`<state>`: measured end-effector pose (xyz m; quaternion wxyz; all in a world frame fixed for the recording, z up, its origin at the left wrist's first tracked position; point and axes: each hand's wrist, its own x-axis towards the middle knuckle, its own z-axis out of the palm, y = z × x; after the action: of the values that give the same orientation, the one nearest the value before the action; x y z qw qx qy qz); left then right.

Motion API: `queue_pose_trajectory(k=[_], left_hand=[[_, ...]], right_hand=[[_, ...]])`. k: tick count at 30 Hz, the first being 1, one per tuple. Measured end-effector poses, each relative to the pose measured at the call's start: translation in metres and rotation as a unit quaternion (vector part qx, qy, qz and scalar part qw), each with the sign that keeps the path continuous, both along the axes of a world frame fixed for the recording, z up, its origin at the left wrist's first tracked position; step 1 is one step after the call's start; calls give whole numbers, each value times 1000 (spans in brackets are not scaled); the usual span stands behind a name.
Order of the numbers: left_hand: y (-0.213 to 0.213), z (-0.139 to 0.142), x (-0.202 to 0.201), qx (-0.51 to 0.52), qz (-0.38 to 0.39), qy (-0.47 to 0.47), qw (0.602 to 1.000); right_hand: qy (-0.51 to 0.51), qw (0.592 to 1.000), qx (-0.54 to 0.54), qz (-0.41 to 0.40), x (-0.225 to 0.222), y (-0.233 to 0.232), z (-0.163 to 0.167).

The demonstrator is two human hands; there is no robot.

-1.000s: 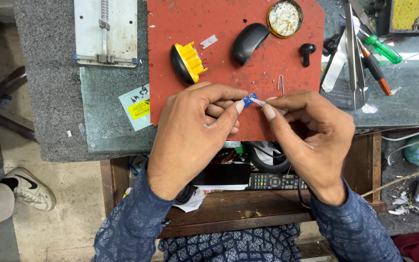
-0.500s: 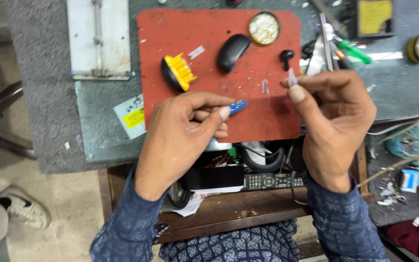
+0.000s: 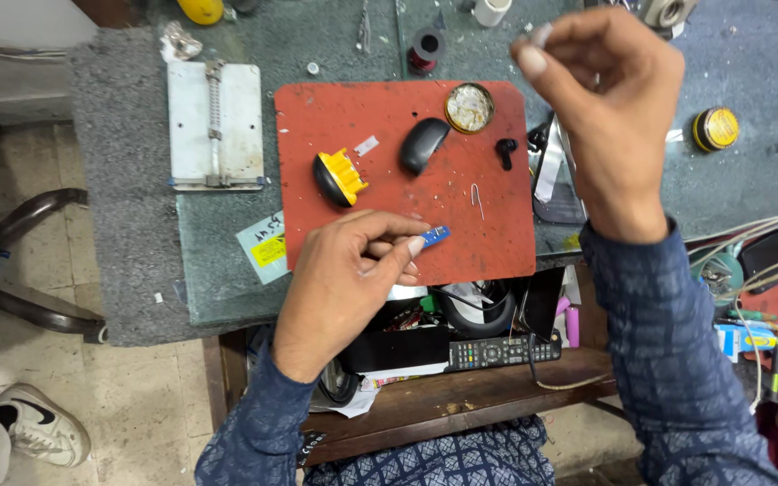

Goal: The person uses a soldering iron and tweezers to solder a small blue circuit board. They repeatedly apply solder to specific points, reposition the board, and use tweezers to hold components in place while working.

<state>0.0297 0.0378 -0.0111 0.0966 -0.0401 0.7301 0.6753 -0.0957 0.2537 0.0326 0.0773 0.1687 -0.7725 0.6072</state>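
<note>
My left hand pinches a small blue part at its fingertips, just above the near edge of the red work mat. My right hand is lifted high over the bench's far right and grips a tiny pale piece between thumb and forefinger. On the mat lie a black-and-yellow round part, a black oval shell, a round tin with a brass rim, a small black earbud-like piece and a thin metal clip.
A white metal holder plate lies on the grey bench left of the mat. A yellow-lidded round tin sits at right. Under the bench edge a shelf holds a remote control and cables. A shoe shows on the floor at left.
My hands, which were together over the mat's near edge, have separated. The right hand rose up and away to the far right with the pale piece; the left stayed low with the blue part.
</note>
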Motion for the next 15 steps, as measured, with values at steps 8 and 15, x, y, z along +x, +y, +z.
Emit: queue_pose_trajectory(k=[8,15], left_hand=[[-1,0,-1,14,0,-3,1000],[-3,0,-1,43,-16,-31,998]], right_hand=[[58,987,132,73,-91,-38,-23],[185,931,315,11,-126,-57,-51]])
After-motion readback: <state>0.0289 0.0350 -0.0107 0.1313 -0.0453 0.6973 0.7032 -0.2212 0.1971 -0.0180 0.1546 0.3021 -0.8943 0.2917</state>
